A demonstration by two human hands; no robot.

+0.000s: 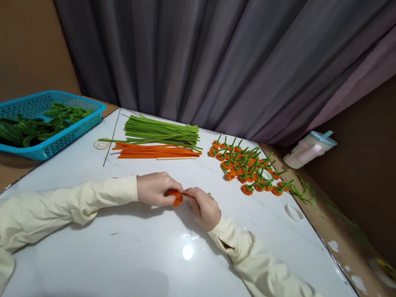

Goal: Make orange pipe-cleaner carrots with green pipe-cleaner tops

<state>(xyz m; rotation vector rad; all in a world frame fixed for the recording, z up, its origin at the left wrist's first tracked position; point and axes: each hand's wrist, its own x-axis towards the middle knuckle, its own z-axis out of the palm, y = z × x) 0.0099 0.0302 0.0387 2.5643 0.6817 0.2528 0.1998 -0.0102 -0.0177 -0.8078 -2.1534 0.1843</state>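
Near the middle of the white tabletop, my left hand is closed round a small orange fuzzy piece, which shows at its fingertips. My right hand touches the right side of that piece with thumb and fingers pinched together; what lies between them is too small to tell. A bit of green shows just behind my right hand. Beyond the hands lie a bundle of green fuzzy stems and, nearer, a row of orange stems. Many small orange pieces with green stalks stand together at the right.
A blue basket with green leaf-like pieces is at the left. Thin rings lie beside the stems. At the right are a white tape roll, a lidded cup and green scraps. A grey curtain hangs behind.
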